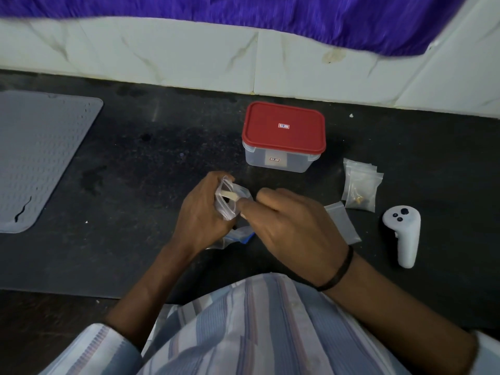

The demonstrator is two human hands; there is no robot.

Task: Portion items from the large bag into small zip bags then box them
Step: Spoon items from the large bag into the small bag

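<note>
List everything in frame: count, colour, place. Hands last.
box: 1, clear with red lid, lid on, counter centre back
filled zip bags: a small stack, exact count unclear, clear, right of box
empty zip bag: 1, clear, flat by right hand
held zip bag: 1, clear, in left hand
large bag: 1, clear with blue edge, mostly hidden under the hands
controller: 1, white, far right
mat: 1, grey, far left
counter: 1, black
cloth: 1, purple, top edge
left hand: grips held zip bag
right hand: fingertips at the bag's mouth
</note>
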